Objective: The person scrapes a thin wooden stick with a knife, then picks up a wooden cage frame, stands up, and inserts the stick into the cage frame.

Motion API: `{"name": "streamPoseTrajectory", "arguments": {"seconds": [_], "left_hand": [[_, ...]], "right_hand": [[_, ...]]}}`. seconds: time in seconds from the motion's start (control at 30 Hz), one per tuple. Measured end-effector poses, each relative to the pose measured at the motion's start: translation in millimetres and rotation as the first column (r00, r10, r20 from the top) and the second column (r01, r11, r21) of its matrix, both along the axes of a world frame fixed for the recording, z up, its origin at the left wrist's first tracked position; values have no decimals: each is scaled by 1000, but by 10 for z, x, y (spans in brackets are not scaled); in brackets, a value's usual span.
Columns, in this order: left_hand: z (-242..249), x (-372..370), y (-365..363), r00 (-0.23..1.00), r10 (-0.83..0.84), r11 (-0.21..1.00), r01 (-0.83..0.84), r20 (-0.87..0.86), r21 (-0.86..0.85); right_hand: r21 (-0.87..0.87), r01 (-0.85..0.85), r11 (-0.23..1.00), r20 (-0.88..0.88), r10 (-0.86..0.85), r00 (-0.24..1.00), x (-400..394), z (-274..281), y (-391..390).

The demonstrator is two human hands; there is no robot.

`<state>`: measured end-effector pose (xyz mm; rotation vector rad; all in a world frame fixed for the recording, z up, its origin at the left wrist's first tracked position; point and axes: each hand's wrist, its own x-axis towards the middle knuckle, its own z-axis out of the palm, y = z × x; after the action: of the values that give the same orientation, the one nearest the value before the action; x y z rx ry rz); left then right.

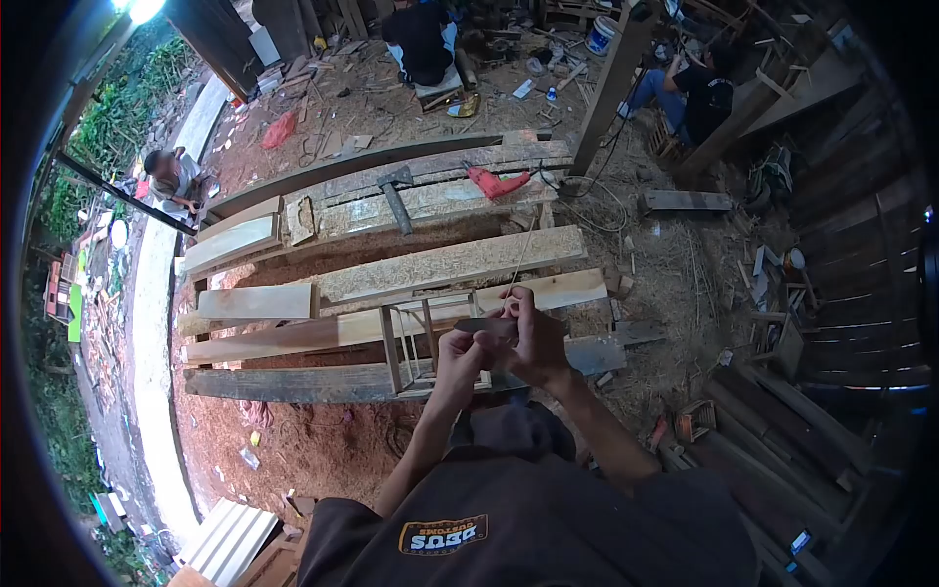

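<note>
Sawdust yard, planks (440, 264), both hands' grip (460, 357) (533, 342) pinching a blade (486, 325) (wooden frame (416, 342) empty)

planks (450, 264): pale tan wood, some speckled with sawdust; lowest one dark grey-brown
frame (416, 342): light raw wood, thin slats
blade (486, 325): dull grey metal, held in left hand (460, 357) and right hand (536, 342)
stick (521, 256): thin, pale straw colour
drill (497, 182): bright red
axe (396, 196): dark grey head and handle
ground (293, 440): reddish-brown sawdust, paler beige further back
shirt (528, 533): dark charcoal, yellow and white logo patch
bucket (602, 34): white with blue band
bag (279, 129): red plastic
plants (117, 108): green
</note>
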<state>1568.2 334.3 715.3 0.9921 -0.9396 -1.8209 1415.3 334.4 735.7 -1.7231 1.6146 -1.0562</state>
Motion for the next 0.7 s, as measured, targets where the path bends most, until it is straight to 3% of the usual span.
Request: {"name": "streamPoseTrajectory", "arguments": {"seconds": [0.03,0.07,0.2,0.3,0.37,0.43,0.53,0.63,0.7], "left_hand": [[23,99,-36,1000,-23,1000,22,-13,-10],[89,205,-62,998,-61,998,62,-1,32],[141,587,-146,996,-83,997,83,-23,-1],[202,827,-78,997,-65,997,66,-31,41],[218,1009,-131,997,-70,996,72,-36,56],[143,1206,-176,994,-77,995,81,-76,58],[157,1517,-187,997,-68,998,68,-26,13],[433,1741,-226,992,-84,993,91,-91,72],[278,1829,-245,983,-81,994,92,-163,58]], "right_hand": [[-12,9,1000,-20,-9,1000,52,55,-24],[118,-24,993,14,22,1000,52,122,-43],[84,22,996,-105,-13,994,416,124,-56],[10,-30,1000,64,29,998,769,220,14],[153,-7,988,39,1,999,881,358,-27],[61,38,997,74,-42,996,1150,224,-75],[70,31,997,32,-33,999,1508,369,-71],[223,184,957,-92,-167,982,1523,594,-188],[164,123,979,-85,-110,990,1655,615,-176]]}}
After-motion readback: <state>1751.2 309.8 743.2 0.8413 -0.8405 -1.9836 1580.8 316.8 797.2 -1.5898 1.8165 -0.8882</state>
